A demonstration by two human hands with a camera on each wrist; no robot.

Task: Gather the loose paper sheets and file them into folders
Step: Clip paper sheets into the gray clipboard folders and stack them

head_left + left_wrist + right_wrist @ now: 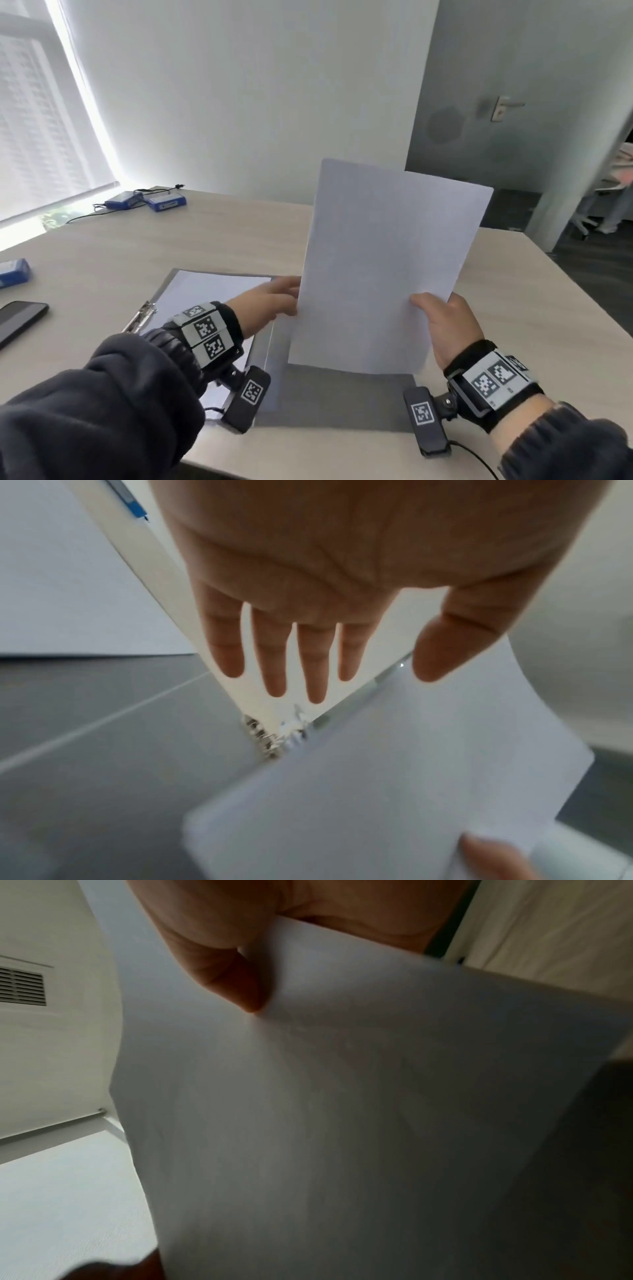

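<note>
Above table (171, 246) — sheet (387, 267) pinched in right-hand fingers (423, 303).

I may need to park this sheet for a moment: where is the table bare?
Bare table lies beyond the open folder, up to the blue boxes; also right of the right hand. The left is crowded: phone, another blue box.

Left hand (263, 303), right hand (445, 329): bare. Dark padded sleeves (102, 404) on both arms. Black wrist straps carry white plates printed with black square-code markers. Black camera module (424, 419) with marker below each wrist; thin black cable trails from right one.
</note>
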